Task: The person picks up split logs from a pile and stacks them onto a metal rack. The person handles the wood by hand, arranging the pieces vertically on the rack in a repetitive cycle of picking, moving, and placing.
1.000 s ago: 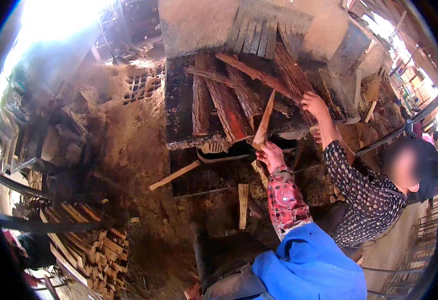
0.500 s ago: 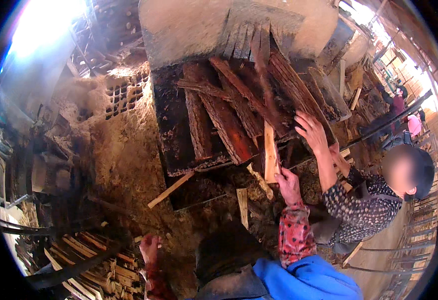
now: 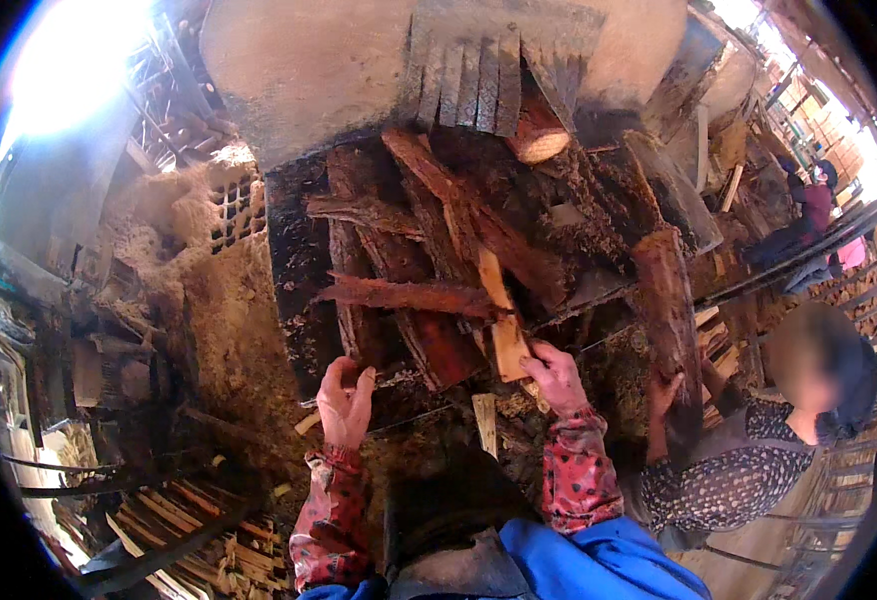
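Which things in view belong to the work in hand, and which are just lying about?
In the work:
- pale wood strip, held by the right hand
- bark-covered slabs on the dark table, near the left hand
- upright slab in a co-worker's hand

Apparently just lying about:
- split-wood pile, lower left
- short pale stick

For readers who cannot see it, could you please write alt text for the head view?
The person's right hand holds a pale wood strip at a dark table of bark slabs; the left hand is near the table edge. At right, a co-worker holds another slab.
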`<move>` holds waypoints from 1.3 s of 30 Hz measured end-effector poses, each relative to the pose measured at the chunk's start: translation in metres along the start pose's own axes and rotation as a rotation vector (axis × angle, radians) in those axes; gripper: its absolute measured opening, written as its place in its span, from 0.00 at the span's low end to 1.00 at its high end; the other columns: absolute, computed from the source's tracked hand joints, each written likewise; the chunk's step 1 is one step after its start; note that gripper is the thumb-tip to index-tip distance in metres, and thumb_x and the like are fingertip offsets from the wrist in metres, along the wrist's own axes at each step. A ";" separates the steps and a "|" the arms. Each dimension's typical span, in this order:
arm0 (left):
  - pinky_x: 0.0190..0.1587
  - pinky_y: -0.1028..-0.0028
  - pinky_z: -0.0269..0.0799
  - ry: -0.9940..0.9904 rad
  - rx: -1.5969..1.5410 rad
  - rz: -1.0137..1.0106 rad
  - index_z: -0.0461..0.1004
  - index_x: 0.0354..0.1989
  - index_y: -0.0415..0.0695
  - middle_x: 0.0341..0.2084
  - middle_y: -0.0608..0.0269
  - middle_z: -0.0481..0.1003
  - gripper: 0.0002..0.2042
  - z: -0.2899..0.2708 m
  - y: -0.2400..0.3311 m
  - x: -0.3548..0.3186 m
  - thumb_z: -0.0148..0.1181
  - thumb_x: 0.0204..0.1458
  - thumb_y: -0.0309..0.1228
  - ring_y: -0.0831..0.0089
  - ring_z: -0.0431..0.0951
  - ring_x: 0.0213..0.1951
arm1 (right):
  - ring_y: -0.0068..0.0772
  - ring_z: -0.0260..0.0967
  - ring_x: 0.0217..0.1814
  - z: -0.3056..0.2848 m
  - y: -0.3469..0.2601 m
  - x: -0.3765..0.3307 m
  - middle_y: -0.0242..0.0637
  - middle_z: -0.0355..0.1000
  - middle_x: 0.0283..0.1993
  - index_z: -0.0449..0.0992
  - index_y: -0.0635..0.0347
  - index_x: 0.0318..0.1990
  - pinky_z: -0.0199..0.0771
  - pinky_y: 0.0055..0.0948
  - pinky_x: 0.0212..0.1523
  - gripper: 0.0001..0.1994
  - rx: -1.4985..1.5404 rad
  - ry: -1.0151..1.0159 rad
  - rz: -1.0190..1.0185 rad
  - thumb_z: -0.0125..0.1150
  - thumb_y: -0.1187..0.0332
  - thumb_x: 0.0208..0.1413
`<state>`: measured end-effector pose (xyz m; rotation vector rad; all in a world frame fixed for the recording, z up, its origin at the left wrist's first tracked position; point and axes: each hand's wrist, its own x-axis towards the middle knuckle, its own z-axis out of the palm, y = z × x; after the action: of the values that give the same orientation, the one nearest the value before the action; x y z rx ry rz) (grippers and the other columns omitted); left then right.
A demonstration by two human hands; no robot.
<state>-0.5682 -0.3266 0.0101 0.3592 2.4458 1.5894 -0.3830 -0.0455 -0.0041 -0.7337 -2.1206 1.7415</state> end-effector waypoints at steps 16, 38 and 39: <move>0.52 0.57 0.60 0.263 0.448 0.219 0.66 0.51 0.33 0.47 0.46 0.69 0.33 0.054 0.005 0.056 0.67 0.43 0.47 0.48 0.65 0.49 | 0.49 0.70 0.44 -0.017 -0.064 0.123 0.51 0.71 0.43 0.71 0.67 0.50 0.71 0.40 0.44 0.26 -0.660 0.246 -0.470 0.66 0.55 0.49; 0.61 0.56 0.53 0.036 0.344 0.329 0.58 0.60 0.36 0.58 0.48 0.63 0.39 0.056 0.017 0.144 0.66 0.43 0.44 0.48 0.58 0.60 | 0.49 0.61 0.62 0.084 -0.057 0.158 0.54 0.64 0.58 0.58 0.65 0.62 0.60 0.37 0.61 0.49 -0.626 -0.059 0.028 0.72 0.45 0.36; 0.61 0.56 0.53 0.063 0.338 0.343 0.58 0.60 0.36 0.58 0.48 0.63 0.38 0.056 0.007 0.140 0.65 0.44 0.44 0.48 0.57 0.60 | 0.49 0.62 0.62 0.090 -0.062 0.155 0.53 0.65 0.58 0.58 0.65 0.62 0.61 0.37 0.61 0.49 -0.600 -0.067 0.032 0.73 0.46 0.35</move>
<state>-0.6841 -0.2316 -0.0109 0.8339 2.8236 1.3037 -0.5702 -0.0408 0.0224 -0.8604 -2.7207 1.1421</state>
